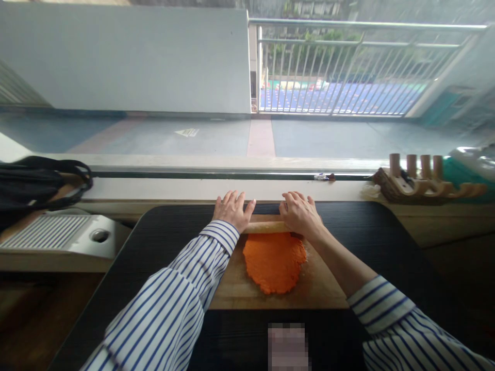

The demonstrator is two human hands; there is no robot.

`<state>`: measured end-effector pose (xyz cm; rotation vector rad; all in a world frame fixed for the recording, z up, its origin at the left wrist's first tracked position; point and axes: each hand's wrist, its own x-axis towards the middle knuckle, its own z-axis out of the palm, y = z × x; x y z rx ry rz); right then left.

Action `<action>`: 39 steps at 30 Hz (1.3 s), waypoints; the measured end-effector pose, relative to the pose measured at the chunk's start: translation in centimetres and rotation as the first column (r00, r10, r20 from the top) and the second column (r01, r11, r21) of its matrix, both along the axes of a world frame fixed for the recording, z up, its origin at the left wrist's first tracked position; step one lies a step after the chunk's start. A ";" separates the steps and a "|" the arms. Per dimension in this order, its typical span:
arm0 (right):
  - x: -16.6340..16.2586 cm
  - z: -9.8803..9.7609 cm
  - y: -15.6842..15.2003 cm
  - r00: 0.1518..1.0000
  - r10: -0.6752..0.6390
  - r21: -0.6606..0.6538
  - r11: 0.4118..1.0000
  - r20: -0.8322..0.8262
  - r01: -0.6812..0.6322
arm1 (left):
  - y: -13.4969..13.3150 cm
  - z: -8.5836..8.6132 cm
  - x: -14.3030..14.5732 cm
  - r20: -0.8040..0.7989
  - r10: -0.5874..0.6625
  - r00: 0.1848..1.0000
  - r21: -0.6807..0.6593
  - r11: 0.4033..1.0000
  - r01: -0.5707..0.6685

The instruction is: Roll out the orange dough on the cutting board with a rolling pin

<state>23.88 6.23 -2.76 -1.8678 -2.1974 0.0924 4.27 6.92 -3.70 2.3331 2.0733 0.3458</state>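
Note:
A pale wooden rolling pin [266,227] lies crosswise at the far edge of a flattened sheet of orange dough [274,262]. The dough, uneven at its rim, rests on a wooden board [228,299] with a light dusting of flour. My left hand [234,210] lies over the pin's left end, palm down, its fingers stretched forward and its thumb apart. Over the right end my right hand [301,212] is bent, fingers curled around the pin. Both pin ends are hidden under the hands.
The board lies on a black table [166,226] beside a windowsill [185,189]. A wooden rack [421,188] stands on the sill at right. At left are a black bag [34,183] and a white slotted appliance [73,234]. A blurred-out object [288,348] is at the near edge.

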 end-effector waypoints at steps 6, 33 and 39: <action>-0.1 0.1 0.7 1.000 -0.020 -0.008 1.000 0.006 0.020 | 0.8 0.2 0.1 0.009 0.004 1.000 -0.003 1.000 -0.004; 0.0 0.4 -5.4 0.998 0.012 0.029 0.999 0.066 -0.014 | -5.1 -0.5 -0.2 -0.065 -0.066 0.996 0.020 0.998 0.067; 0.5 0.0 -6.8 0.997 0.054 0.034 0.998 0.048 -0.056 | -7.4 0.0 -1.1 -0.024 -0.132 0.991 0.024 0.991 0.133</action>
